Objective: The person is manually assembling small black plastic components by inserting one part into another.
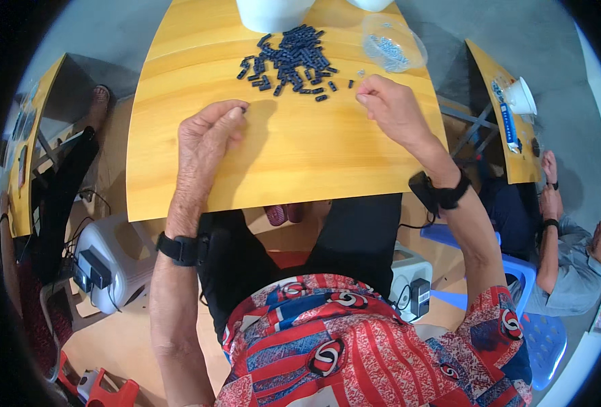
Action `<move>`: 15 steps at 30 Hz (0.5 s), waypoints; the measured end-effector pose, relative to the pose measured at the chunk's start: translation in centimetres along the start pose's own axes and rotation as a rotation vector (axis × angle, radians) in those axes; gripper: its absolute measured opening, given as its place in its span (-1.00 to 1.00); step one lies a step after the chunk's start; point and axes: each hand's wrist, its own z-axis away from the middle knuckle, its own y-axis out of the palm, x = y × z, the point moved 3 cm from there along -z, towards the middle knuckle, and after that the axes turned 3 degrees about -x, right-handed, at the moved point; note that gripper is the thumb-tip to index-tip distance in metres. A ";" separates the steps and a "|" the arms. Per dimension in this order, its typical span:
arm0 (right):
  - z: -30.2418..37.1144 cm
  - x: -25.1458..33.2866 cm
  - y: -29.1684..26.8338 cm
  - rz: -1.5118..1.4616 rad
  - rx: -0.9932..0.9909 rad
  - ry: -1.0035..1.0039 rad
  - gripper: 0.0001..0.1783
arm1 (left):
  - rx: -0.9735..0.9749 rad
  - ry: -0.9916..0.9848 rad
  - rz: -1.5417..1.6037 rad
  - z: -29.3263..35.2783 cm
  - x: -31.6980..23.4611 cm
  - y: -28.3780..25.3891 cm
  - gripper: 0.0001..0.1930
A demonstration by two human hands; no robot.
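Observation:
My left hand is above the left part of the yellow table, its thumb and forefinger pinched on a small black piece, of which only the tip shows. At the right, my right hand has its fingertips pressed together, and whatever may be between them is hidden. Between and beyond the hands lies a heap of small black cylindrical pieces, several of them loose at its near side. One lone black piece rests close to my right fingertips. Past that hand sits a clear plastic dish of tiny pale-blue or silvery parts.
A white tub stands at the table's far edge, with part of another white container beside it. Side tables flank me; a person sits at the right one. White stools with black adapters stand near my legs.

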 end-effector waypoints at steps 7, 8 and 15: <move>4.3 2.5 1.0 -0.721 0.213 0.431 -0.91 | 0.252 -0.114 0.174 2.8 0.3 3.8 -0.78; 4.7 2.6 1.2 -0.723 0.208 0.436 -0.91 | 0.285 -0.136 0.189 3.0 0.3 4.5 -0.78; 6.4 5.0 1.9 -0.943 0.178 0.373 -0.85 | 0.330 -0.175 0.194 3.7 0.7 6.0 -0.79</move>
